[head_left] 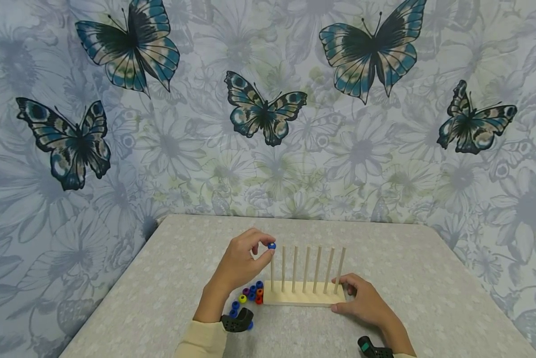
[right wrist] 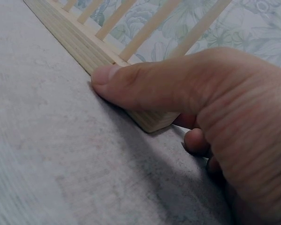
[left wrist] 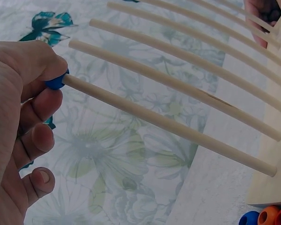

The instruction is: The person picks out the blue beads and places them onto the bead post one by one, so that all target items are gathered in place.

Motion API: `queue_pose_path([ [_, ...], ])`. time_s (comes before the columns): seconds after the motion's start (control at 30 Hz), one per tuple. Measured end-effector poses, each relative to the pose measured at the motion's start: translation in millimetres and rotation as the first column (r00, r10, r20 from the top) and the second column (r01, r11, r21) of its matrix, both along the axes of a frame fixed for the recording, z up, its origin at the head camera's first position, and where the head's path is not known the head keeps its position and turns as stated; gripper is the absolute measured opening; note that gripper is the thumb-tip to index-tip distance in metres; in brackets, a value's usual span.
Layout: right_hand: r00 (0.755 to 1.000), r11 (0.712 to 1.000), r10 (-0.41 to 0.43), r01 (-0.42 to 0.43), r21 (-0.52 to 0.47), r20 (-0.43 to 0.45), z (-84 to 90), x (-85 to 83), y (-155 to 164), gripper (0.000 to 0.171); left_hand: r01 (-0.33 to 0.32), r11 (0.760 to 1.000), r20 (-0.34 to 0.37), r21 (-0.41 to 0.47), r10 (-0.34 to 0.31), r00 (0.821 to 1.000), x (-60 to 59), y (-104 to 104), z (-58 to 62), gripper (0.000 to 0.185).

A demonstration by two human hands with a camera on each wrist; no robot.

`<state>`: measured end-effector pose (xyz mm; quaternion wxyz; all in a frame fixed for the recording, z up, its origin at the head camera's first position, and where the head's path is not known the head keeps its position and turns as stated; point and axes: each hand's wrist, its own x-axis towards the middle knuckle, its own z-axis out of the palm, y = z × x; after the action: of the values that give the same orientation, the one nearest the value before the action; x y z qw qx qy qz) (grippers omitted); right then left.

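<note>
My left hand [head_left: 241, 261] pinches a blue bead [head_left: 271, 245] between thumb and forefinger, at the tip of the leftmost wooden peg [head_left: 272, 273]. In the left wrist view the peg's tip meets the blue bead [left wrist: 56, 82], and the other fingers stay loosely bent below. The peg rack, a pale wooden base [head_left: 303, 300] with a row of several upright bare pegs, stands on the table. My right hand [head_left: 366, 302] grips the base's right end. Its thumb [right wrist: 114, 84] presses the front edge in the right wrist view, the other fingers partly hidden behind.
Loose beads lie left of the base: a yellow bead [head_left: 243, 299], a purple bead [head_left: 246, 292], a red bead [head_left: 259, 300] and several blue ones, some partly behind the left wrist. A patterned cloth covers the table [head_left: 138, 308]; a butterfly-print wall [head_left: 268, 174] rises behind it.
</note>
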<state>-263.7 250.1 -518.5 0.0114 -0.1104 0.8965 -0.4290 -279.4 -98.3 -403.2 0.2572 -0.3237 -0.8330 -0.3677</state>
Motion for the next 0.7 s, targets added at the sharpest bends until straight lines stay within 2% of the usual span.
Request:
queue_pose_path([
  [0.37, 1.000, 1.000, -0.003, 0.004, -0.017, 0.016, 0.9, 0.5, -0.5, 0.062, -0.012, 1.000, 0.035, -0.001, 0.012, 0.999, 1.1, -0.5, -0.1, 0.019],
  [0.7, 1.000, 1.000, 0.001, -0.001, -0.020, 0.004, -2.8, -1.9, 0.6, 0.062, -0.037, 0.999, 0.022, 0.002, 0.037, 0.999, 1.0, -2.9, 1.0, 0.019],
])
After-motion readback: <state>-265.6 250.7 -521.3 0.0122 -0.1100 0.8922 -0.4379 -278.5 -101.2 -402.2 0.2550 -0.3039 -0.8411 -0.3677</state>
